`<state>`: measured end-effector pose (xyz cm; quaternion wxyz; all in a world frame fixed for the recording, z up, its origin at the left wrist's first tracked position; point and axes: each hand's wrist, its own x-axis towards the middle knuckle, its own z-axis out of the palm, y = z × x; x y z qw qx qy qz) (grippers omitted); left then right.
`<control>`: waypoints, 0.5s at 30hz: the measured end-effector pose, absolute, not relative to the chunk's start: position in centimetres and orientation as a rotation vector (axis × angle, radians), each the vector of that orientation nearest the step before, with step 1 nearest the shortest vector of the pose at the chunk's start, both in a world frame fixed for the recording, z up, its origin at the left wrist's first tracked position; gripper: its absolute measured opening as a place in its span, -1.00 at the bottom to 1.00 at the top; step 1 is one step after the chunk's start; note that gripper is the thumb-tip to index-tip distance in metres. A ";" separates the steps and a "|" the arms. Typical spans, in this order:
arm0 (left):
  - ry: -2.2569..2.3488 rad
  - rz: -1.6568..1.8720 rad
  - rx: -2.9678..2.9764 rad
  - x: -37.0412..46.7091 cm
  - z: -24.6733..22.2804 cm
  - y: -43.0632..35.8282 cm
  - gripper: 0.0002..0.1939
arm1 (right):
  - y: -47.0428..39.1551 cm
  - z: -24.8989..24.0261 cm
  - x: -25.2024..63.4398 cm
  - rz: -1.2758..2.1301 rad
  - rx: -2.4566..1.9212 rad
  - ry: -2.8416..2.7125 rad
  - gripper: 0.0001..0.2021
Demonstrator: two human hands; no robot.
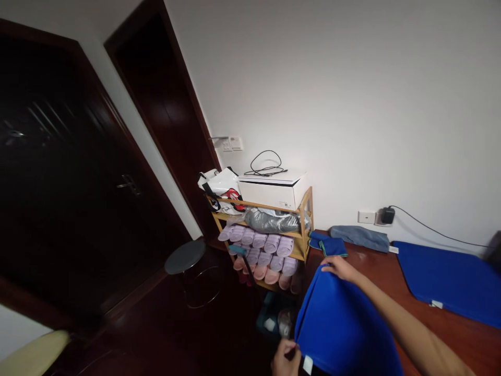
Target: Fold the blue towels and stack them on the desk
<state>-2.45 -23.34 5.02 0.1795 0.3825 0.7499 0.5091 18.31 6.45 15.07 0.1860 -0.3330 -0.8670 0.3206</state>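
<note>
A bright blue cloth (336, 324) hangs between my two hands near the bottom of the head view, a white tag on its lower edge. My right hand (340, 268) reaches in from the lower right, its fingers closed on the cloth's upper corner. Nearer the bottom edge, my left hand (287, 358) pinches the cloth's left edge beside the tag. Another blue cloth (450, 279) lies flat on the reddish-brown table (385, 274) at the right. A small folded blue cloth (329, 244) with green edging and a rolled grey-blue cloth (359, 237) lie along the wall.
A wooden rack (307, 209) holds slippers (272, 243), a white box (270, 192) with a black cable on it, and a white bag (223, 185). Left of it stand a round stool (185, 257) and dark doors (78, 172). A black plug (387, 215) sits in the wall socket.
</note>
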 end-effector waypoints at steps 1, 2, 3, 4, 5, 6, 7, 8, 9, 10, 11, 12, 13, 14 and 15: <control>2.075 1.467 1.087 -2.9 6.3 -23.1 -0.65 | 6.2 16.4 20.2 0.893 -0.945 -2.412 -0.70; 2.032 1.494 1.103 -3.2 7.7 -22.8 -0.61 | 5.7 17.8 22.2 0.883 -0.955 -2.375 -0.65; 1.995 1.521 1.131 -3.6 9.4 -22.5 -0.58 | 5.2 19.3 24.2 0.879 -0.963 -2.334 -0.59; 1.960 1.547 1.171 -3.8 11.1 -22.2 -0.57 | 4.5 20.8 26.1 0.883 -0.965 -2.293 -0.55; 1.927 1.572 1.219 -3.9 12.9 -21.8 -0.58 | 3.7 22.3 28.0 0.891 -0.961 -2.249 -0.52; 1.896 1.598 1.268 -3.9 14.8 -21.5 -0.60 | 2.8 23.7 29.7 0.899 -0.955 -2.203 -0.52; 1.865 1.624 1.316 -3.8 16.8 -21.1 -0.63 | 1.9 25.1 31.3 0.903 -0.951 -2.156 -0.52; 1.829 1.646 1.363 -3.6 18.6 -20.8 -0.66 | 0.9 26.4 32.8 0.903 -0.950 -2.107 -0.52; 1.784 1.660 1.409 -3.3 20.4 -20.4 -0.69 | -0.1 27.6 34.1 0.898 -0.954 -2.058 -0.52; 1.733 1.668 1.450 -3.0 22.1 -20.1 -0.70 | -1.1 28.6 35.3 0.888 -0.964 -2.010 -0.51; 1.677 1.671 1.488 -2.7 23.7 -19.8 -0.71 | -1.9 29.4 36.4 0.873 -0.979 -1.964 -0.49; 1.620 1.661 1.526 -2.3 25.1 -19.5 -0.72 | -2.8 30.2 37.4 0.855 -0.994 -1.920 -0.48; 1.574 1.644 1.559 -2.0 26.4 -19.3 -0.72 | -3.5 30.8 38.3 0.835 -1.005 -1.881 -0.47; 1.540 1.615 1.586 -1.6 27.6 -19.1 -0.72 | -4.2 31.3 39.2 0.815 -1.012 -1.845 -0.46; 1.518 1.576 1.607 -1.2 28.6 -19.1 -0.72 | -4.8 31.7 40.1 0.798 -1.017 -1.813 -0.45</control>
